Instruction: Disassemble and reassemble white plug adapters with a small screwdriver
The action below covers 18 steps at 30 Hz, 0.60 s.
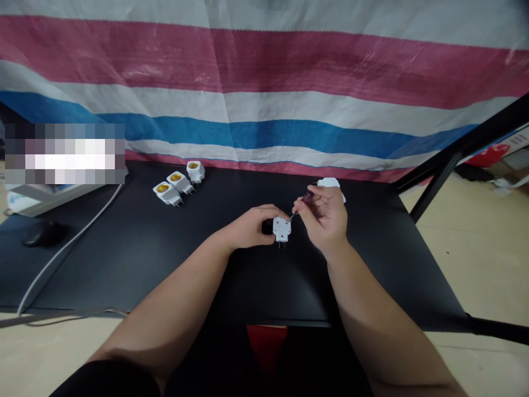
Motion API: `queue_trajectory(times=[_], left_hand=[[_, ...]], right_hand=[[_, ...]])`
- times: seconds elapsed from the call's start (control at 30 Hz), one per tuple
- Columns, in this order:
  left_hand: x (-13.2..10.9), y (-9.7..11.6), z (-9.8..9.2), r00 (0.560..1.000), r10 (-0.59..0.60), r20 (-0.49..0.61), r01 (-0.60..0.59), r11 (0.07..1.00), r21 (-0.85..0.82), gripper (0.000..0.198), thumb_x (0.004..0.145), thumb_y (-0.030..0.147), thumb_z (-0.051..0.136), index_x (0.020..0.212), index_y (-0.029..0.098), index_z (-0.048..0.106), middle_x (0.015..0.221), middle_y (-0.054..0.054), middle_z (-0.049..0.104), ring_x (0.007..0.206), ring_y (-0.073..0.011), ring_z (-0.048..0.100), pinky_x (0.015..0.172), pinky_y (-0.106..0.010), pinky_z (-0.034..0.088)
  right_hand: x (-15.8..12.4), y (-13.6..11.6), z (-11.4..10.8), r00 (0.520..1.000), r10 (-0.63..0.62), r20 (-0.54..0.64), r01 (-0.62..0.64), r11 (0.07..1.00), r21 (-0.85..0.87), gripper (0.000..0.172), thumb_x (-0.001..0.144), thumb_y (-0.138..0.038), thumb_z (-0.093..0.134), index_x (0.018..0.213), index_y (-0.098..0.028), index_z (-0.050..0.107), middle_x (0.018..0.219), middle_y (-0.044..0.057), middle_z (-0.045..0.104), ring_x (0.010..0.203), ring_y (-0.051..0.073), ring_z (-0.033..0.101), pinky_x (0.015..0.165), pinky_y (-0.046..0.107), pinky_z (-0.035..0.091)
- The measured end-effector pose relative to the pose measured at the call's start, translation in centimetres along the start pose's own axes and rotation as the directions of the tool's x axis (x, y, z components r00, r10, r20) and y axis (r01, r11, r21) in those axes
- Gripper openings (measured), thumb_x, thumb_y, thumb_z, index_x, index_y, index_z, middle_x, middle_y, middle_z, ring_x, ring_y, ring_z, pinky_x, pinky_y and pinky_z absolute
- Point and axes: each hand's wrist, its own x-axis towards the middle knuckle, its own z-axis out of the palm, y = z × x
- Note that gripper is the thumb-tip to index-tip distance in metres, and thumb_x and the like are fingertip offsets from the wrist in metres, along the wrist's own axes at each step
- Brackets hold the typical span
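Note:
My left hand (254, 227) grips a white plug-in lamp holder (282, 228) by its left side, thumb and fingers closed around the edge. Its flat back with small screw holes faces up, and two metal prongs point toward me. In my right hand (328, 218) is a screwdriver (306, 197) with a dark reddish handle, held in a pinch. The thin shaft slants down to the left, its tip at a hole near the upper right corner of the holder. Just behind my right hand lies another white piece (328, 182), partly hidden by the fingers.
Three white lamp holders (177, 182) with yellowish round openings rest at the back left of the black table (165, 264). A black mouse (43, 234) and a pale cable (78, 234) lie at left. A striped sheet (256, 105) hangs behind; a black metal frame (433, 193) stands at right.

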Motion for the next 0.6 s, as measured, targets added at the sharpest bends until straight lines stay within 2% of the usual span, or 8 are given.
queue_trajectory(times=[0.2, 0.3, 0.4, 0.5, 0.6], left_hand=[[0.0, 0.1, -0.1, 1.0, -0.008, 0.0, 0.008, 1.0, 0.011, 0.054, 0.076, 0.003, 0.071, 0.127, 0.021, 0.075, 0.116, -0.007, 0.072, 0.102, -0.0209, 0.069, 0.089, -0.034, 0.054], [0.0, 0.2, -0.2, 1.0, -0.018, 0.011, 0.018, 1.0, 0.023, 0.052, 0.078, 0.005, 0.072, 0.127, 0.021, 0.075, 0.113, -0.006, 0.072, 0.1, -0.0206, 0.068, 0.087, -0.033, 0.054], [0.0, 0.3, -0.2, 1.0, -0.027, 0.007, 0.027, 0.999, 0.017, 0.053, 0.078, 0.005, 0.073, 0.128, 0.021, 0.074, 0.113, -0.007, 0.072, 0.101, -0.0215, 0.068, 0.088, -0.034, 0.054], [0.0, 0.2, -0.2, 1.0, -0.028, 0.001, 0.028, 1.0, 0.007, 0.054, 0.078, 0.005, 0.073, 0.129, 0.02, 0.074, 0.114, -0.007, 0.072, 0.102, -0.0215, 0.069, 0.086, -0.033, 0.055], [0.0, 0.1, -0.2, 1.0, -0.007, 0.001, 0.007, 1.0, -0.005, 0.054, 0.078, 0.005, 0.074, 0.129, 0.021, 0.074, 0.118, -0.008, 0.073, 0.107, -0.0225, 0.069, 0.091, -0.035, 0.055]], right_hand=[[0.3, -1.2, -0.6, 0.981, 0.135, 0.142, -0.15, 0.983, 0.103, 0.033, 0.103, -0.03, 0.073, 0.135, -0.03, 0.065, 0.109, 0.004, 0.073, 0.096, 0.021, 0.083, 0.086, 0.039, 0.073], [0.4, -1.2, -0.8, 0.968, 0.143, 0.209, -0.169, 0.979, 0.116, 0.035, 0.106, -0.031, 0.07, 0.14, -0.031, 0.064, 0.116, 0.006, 0.076, 0.098, 0.021, 0.083, 0.091, 0.041, 0.072], [0.4, -0.9, -0.7, 0.959, 0.115, 0.258, -0.161, 0.973, 0.165, 0.04, 0.109, -0.033, 0.064, 0.149, -0.033, 0.057, 0.126, 0.007, 0.077, 0.097, 0.019, 0.082, 0.09, 0.041, 0.072], [0.5, -0.8, -0.3, 0.968, 0.085, 0.236, -0.142, 0.961, 0.238, 0.035, 0.112, -0.035, 0.059, 0.146, -0.033, 0.053, 0.126, 0.007, 0.077, 0.091, 0.016, 0.08, 0.085, 0.039, 0.072], [0.7, -1.2, 0.1, 0.987, 0.08, 0.141, -0.113, 0.962, 0.248, 0.025, 0.106, -0.036, 0.069, 0.129, -0.03, 0.062, 0.12, 0.005, 0.072, 0.097, 0.017, 0.077, 0.085, 0.038, 0.072]])
